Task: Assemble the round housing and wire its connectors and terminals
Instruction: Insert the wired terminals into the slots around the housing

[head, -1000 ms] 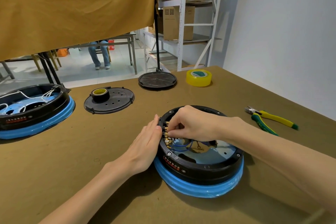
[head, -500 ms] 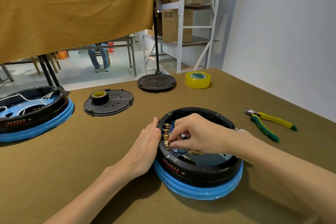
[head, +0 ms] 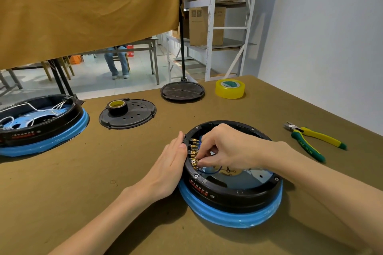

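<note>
On the table there are two round housings: one near the middle and one far to its left. Two flat black covers lie behind the middle housing, one with holes and one plain. There are two tape rolls, one black and one yellow. One pair of pliers lies right of the middle housing. The brass terminals inside it are perhaps six; a hand hides some.
</note>
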`<state>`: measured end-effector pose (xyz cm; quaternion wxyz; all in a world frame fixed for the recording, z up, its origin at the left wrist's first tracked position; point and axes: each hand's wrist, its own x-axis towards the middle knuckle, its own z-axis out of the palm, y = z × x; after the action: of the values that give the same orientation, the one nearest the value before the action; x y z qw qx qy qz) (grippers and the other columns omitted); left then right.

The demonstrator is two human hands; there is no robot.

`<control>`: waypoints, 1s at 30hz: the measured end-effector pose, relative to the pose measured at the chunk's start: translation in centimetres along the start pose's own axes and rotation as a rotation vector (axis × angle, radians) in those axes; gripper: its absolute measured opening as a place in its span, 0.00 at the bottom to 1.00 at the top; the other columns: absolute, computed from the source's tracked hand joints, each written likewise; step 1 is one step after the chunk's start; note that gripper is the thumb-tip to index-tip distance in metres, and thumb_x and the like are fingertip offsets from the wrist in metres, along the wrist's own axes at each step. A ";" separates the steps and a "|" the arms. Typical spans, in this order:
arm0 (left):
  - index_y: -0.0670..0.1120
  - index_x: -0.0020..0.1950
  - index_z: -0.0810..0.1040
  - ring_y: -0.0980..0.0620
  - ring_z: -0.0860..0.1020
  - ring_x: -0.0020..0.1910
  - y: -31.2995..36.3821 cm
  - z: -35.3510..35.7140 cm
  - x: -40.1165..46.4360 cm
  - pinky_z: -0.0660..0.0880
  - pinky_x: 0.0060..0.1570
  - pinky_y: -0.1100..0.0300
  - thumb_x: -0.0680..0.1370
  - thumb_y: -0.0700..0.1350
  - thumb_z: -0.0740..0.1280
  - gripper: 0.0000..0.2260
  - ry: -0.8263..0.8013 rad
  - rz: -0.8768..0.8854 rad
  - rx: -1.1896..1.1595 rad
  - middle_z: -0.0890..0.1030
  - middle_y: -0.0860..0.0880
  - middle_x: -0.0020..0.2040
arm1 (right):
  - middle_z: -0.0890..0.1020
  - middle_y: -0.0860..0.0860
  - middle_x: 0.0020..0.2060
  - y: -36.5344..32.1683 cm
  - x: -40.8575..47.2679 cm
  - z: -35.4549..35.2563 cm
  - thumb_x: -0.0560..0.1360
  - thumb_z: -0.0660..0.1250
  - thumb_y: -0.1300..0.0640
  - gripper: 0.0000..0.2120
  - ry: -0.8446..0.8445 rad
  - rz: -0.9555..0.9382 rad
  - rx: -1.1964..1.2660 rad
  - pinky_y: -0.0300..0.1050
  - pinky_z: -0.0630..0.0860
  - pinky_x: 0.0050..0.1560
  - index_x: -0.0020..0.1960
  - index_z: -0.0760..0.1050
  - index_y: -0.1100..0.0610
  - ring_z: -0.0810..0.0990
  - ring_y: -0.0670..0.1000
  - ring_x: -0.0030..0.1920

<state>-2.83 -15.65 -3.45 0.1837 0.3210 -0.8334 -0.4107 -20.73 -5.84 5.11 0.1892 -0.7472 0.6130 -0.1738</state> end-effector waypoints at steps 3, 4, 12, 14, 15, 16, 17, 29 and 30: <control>0.57 0.85 0.44 0.70 0.46 0.75 0.1 0.0 0.0 0.44 0.69 0.70 0.78 0.69 0.40 0.36 0.000 0.004 0.010 0.49 0.60 0.84 | 0.84 0.44 0.40 0.0 0.2 -0.2 0.78 0.74 0.55 0.05 -0.026 0.007 -0.007 0.34 0.73 0.40 0.51 0.88 0.52 0.79 0.42 0.38; 0.57 0.85 0.43 0.70 0.46 0.75 0.1 0.0 0.0 0.44 0.69 0.70 0.78 0.68 0.40 0.36 -0.002 0.005 0.013 0.49 0.60 0.84 | 0.84 0.44 0.40 0.0 0.2 -0.1 0.77 0.74 0.55 0.05 -0.024 0.006 -0.008 0.33 0.73 0.40 0.51 0.88 0.52 0.79 0.42 0.38; 0.56 0.85 0.43 0.70 0.46 0.75 -0.2 0.0 0.0 0.43 0.68 0.73 0.84 0.65 0.41 0.30 -0.005 0.011 0.040 0.48 0.59 0.84 | 0.85 0.46 0.39 -0.7 0.3 0.1 0.78 0.74 0.56 0.04 -0.002 -0.010 -0.044 0.37 0.75 0.40 0.49 0.88 0.54 0.80 0.46 0.38; 0.57 0.84 0.41 0.67 0.44 0.76 -0.3 0.0 0.1 0.42 0.72 0.67 0.82 0.67 0.40 0.32 -0.009 0.014 0.060 0.46 0.58 0.85 | 0.86 0.50 0.39 -0.7 0.2 0.5 0.78 0.73 0.57 0.05 0.012 -0.019 -0.069 0.41 0.77 0.43 0.47 0.88 0.57 0.80 0.51 0.39; 0.57 0.84 0.40 0.66 0.44 0.77 -0.4 0.0 0.1 0.42 0.73 0.65 0.82 0.67 0.40 0.32 -0.010 0.015 0.070 0.46 0.58 0.85 | 0.86 0.51 0.39 -0.7 0.2 0.7 0.78 0.72 0.57 0.06 0.024 -0.015 -0.080 0.42 0.77 0.43 0.47 0.87 0.58 0.81 0.52 0.39; 0.57 0.84 0.40 0.66 0.43 0.77 -0.5 0.0 0.1 0.42 0.74 0.64 0.82 0.67 0.39 0.32 -0.012 0.013 0.078 0.45 0.58 0.85 | 0.86 0.51 0.39 -0.7 0.2 0.8 0.78 0.73 0.57 0.06 0.039 0.000 -0.079 0.41 0.77 0.44 0.47 0.87 0.58 0.81 0.51 0.39; 0.57 0.84 0.39 0.66 0.43 0.77 -0.5 0.0 0.1 0.42 0.74 0.64 0.82 0.68 0.39 0.32 -0.012 0.009 0.081 0.44 0.58 0.85 | 0.87 0.50 0.39 -0.7 0.2 0.9 0.78 0.73 0.56 0.06 0.054 0.018 -0.070 0.39 0.77 0.43 0.47 0.88 0.57 0.81 0.50 0.39; 0.54 0.84 0.43 0.69 0.48 0.74 0.5 0.2 -0.2 0.46 0.72 0.66 0.78 0.66 0.39 0.35 0.041 0.007 0.052 0.50 0.56 0.85 | 0.87 0.46 0.43 -0.6 -0.1 0.5 0.79 0.72 0.57 0.07 0.012 0.070 0.030 0.35 0.79 0.43 0.55 0.87 0.55 0.82 0.42 0.40; 0.55 0.85 0.44 0.70 0.48 0.73 0.5 0.2 -0.2 0.46 0.72 0.66 0.78 0.66 0.39 0.35 0.044 0.003 0.049 0.50 0.57 0.85 | 0.88 0.46 0.45 -0.6 -0.1 0.4 0.79 0.72 0.56 0.08 0.008 0.065 0.014 0.37 0.80 0.47 0.56 0.87 0.55 0.83 0.43 0.43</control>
<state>-2.99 -15.10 -3.17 0.1950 0.3331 -0.8394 -0.3827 -20.02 -5.62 5.06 0.1975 -0.7247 0.6365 -0.1751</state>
